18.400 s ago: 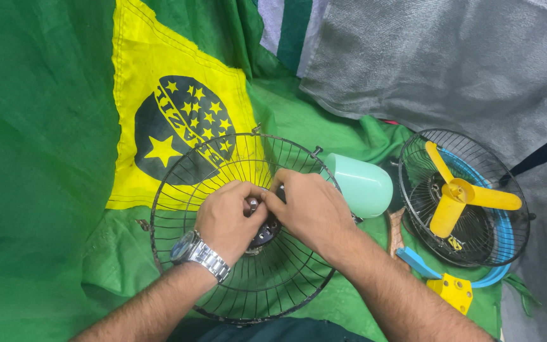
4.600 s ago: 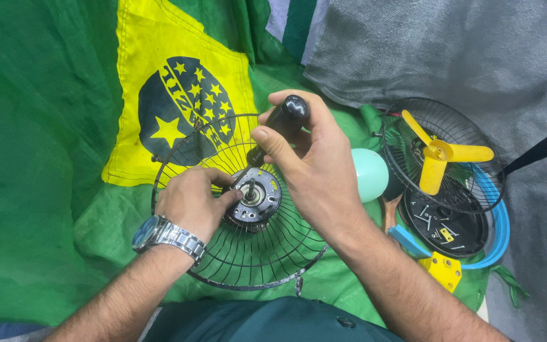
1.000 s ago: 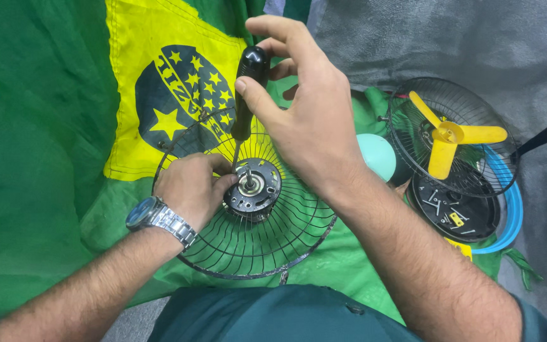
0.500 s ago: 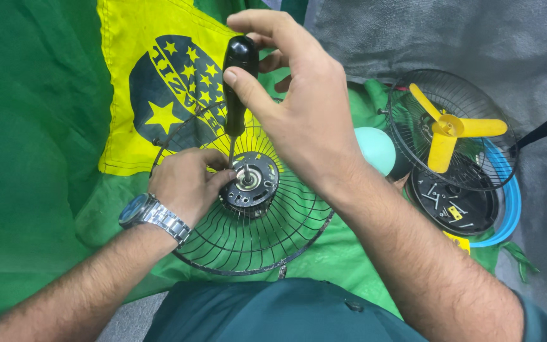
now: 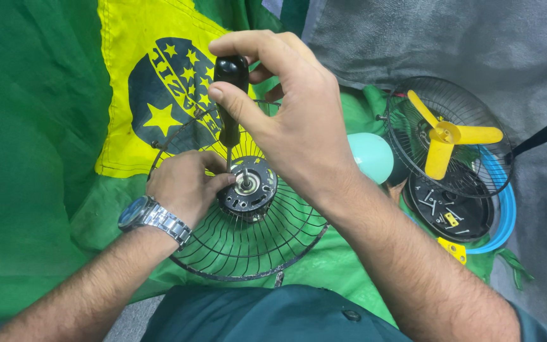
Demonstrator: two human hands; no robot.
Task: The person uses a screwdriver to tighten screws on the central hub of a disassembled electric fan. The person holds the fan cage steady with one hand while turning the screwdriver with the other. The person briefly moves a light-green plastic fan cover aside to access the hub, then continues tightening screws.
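A black wire fan guard [image 5: 248, 247] lies on green cloth in front of me, with a small black motor [image 5: 248, 190] and its shaft at the centre. My right hand [image 5: 292, 120] grips a black-handled screwdriver [image 5: 230, 95] held upright, its tip down at the motor's left edge. My left hand [image 5: 185, 187], with a metal watch [image 5: 153, 218] on the wrist, pinches the motor's left side next to the screwdriver tip.
A green and yellow flag cloth [image 5: 52, 126] covers the surface. To the right stand a pale green motor cover [image 5: 371, 157], a second guard with a yellow fan blade [image 5: 444, 136], a black round part holding loose screws [image 5: 447, 212], and a blue ring [image 5: 504, 215].
My right hand has brought the screwdriver down and leftward from a raised position until its tip meets the motor. My left hand has stayed on the motor.
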